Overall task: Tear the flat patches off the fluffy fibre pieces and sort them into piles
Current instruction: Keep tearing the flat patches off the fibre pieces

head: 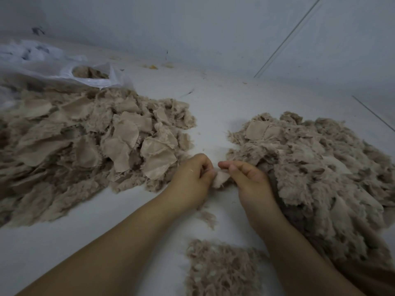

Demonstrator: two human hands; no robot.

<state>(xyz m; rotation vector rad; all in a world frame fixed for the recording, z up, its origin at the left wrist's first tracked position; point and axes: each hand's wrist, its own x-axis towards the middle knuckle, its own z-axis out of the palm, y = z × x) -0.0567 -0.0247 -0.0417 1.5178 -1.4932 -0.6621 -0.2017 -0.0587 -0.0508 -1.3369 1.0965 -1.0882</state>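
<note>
Both hands pinch one small fibre piece, left hand and right hand just beside the patch pile; tearing seems underway, needing opposed pulls next.

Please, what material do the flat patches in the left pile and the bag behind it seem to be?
Flat patches: probably woven cloth, matte beige; a fine grid texture and frayed edges show. Bag: likely thin plastic film, translucent white, crinkled and slightly glossy.

A pile of flat patches lay left, a fluffy fibre pile right, a plastic bag behind the patches, a fibre clump nearest.
</note>
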